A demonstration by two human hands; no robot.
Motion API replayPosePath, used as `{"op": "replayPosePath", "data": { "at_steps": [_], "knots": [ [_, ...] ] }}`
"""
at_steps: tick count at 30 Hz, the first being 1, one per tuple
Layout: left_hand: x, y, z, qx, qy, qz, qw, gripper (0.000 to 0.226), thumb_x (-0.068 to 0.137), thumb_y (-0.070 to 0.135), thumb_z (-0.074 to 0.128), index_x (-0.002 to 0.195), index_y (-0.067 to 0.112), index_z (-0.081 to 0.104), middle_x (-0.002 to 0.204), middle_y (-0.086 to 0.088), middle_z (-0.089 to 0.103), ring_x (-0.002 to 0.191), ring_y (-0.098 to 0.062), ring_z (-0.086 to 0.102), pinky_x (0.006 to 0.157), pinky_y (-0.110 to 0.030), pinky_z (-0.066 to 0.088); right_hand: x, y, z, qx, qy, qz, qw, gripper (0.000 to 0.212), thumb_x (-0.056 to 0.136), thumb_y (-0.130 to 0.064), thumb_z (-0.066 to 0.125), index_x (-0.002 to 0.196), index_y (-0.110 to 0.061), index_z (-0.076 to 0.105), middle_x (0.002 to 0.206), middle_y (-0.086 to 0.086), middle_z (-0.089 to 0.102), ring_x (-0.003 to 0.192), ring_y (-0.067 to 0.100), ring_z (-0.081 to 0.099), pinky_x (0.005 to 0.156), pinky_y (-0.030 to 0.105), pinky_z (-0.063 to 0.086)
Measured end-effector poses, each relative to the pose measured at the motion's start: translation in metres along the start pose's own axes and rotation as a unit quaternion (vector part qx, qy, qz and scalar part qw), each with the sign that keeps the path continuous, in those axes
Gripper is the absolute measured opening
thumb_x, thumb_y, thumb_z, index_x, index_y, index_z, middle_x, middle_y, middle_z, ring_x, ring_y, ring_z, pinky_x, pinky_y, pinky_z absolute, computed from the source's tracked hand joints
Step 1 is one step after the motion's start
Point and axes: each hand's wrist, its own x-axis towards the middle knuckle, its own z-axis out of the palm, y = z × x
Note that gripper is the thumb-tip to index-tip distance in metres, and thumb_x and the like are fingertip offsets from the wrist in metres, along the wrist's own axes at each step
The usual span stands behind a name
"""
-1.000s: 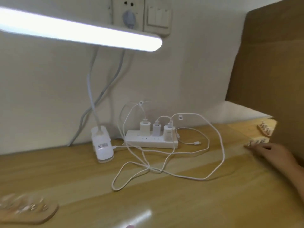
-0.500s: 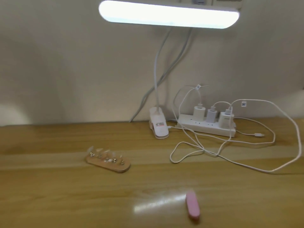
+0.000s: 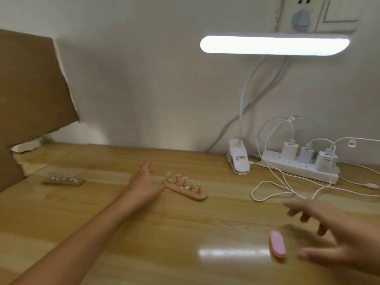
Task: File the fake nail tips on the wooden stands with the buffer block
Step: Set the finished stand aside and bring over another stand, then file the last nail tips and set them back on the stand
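1. Buffer block (image 3: 277, 244), pink with rounded ends, lies flat on the surface (image 3: 144, 233) at the near right, untouched. The right hand (image 3: 337, 237) hovers just right of it, fingers spread apart and holding nothing.
2. One wooden stand (image 3: 186, 189) sits mid-surface with its nail tips (image 3: 169, 173) upright on small pegs. The left hand (image 3: 144, 182) is stretched out at its left end, fingers straight and apart, gripping nothing. Blur makes it hard to say whether the hand touches the wood or lies just beside it.
3. A second stand (image 3: 62, 181) rests well apart at the far left, near the cardboard sheet (image 3: 30, 85).
4. Risk: the left hand could brush the pegs and tip the stand or knock tips off, since nothing pins the stand down.
5. Risk: a hasty grab may skid the block along the glossy wood instead of lifting it.
6. White cables (image 3: 273, 194) loop from the power strip (image 3: 298, 166) just beyond the right hand and could snag fingers. The clip lamp (image 3: 238, 162) stands farther back, out of the way.
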Motion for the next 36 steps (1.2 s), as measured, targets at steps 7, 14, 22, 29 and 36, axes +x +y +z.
{"op": "replayPosePath", "data": {
  "at_steps": [7,14,22,29,36],
  "knots": [
    [0.014,-0.01,-0.003,-0.024,-0.131,0.062,0.989,0.081,0.083,0.012,0.07,0.151,0.022,0.026,0.129,0.006,0.052,0.119,-0.013,0.05,0.09,-0.013,0.037,0.006,-0.044,0.032,0.1,-0.007,-0.006,0.995,0.075,0.054,-0.091,0.057,0.118,-0.054,0.049,0.125,-0.034,0.041,0.119,-0.008,0.042,0.092,0.007,0.037],
    [-0.065,0.002,-0.019,0.107,-0.163,0.127,0.972,0.041,0.062,0.059,0.079,0.091,0.04,0.059,0.104,0.021,0.049,0.093,0.005,0.048,0.069,-0.009,0.036,-0.009,-0.049,0.028,0.287,0.076,0.084,0.951,0.039,0.066,-0.036,0.076,0.103,-0.025,0.073,0.095,-0.006,0.072,0.077,0.008,0.068,0.069,0.017,0.054],
    [-0.213,0.037,0.031,0.175,-0.115,0.323,0.923,0.011,0.085,0.047,0.051,0.083,0.04,0.06,0.1,0.024,0.054,0.095,-0.001,0.048,0.086,-0.012,0.043,-0.001,-0.064,0.024,0.734,0.124,0.235,0.625,0.047,0.074,-0.034,0.066,0.106,-0.001,0.057,0.086,0.021,0.073,0.064,0.023,0.072,0.049,0.023,0.058],
    [-0.176,0.051,0.033,-0.01,-0.232,0.238,0.943,0.027,0.084,0.036,0.071,0.1,0.044,0.051,0.097,0.025,0.056,0.097,0.012,0.045,0.08,-0.004,0.034,-0.012,-0.064,0.029,0.842,0.076,0.202,0.495,0.06,0.074,-0.039,0.068,0.114,0.004,0.057,0.092,0.017,0.069,0.065,0.018,0.07,0.056,0.023,0.06],
    [-0.158,0.077,0.054,-0.09,-0.295,0.26,0.915,0.011,0.081,0.026,0.078,0.087,0.033,0.073,0.078,0.016,0.061,0.073,0.005,0.052,0.068,-0.013,0.042,-0.015,-0.063,0.029,0.854,0.069,0.184,0.482,0.059,0.072,-0.031,0.071,0.118,0.004,0.058,0.103,0.019,0.07,0.078,0.02,0.073,0.074,0.027,0.06]
  ]
}}
